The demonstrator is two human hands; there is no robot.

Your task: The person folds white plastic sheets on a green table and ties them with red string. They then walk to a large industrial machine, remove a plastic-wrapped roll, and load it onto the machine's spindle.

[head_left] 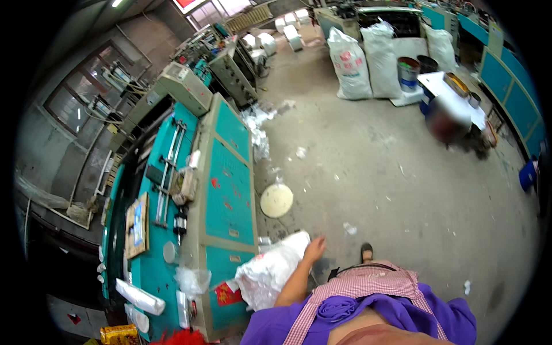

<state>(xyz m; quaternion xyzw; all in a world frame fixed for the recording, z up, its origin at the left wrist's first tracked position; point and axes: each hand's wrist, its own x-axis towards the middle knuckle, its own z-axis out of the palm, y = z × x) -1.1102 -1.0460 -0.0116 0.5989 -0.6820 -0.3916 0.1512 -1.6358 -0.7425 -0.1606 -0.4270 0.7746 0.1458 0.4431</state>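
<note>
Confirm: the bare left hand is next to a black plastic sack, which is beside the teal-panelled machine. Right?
Not quite: the plastic sack is white, not black, as the head view shows. The left hand is next to it, beside the teal-panelled machine.

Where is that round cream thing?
The round cream thing is near the centre of the head view, just right of the big teal machine and ahead of the left hand.

grey floor (356,155), grey wall (46,141), bright window (211,16)
</note>
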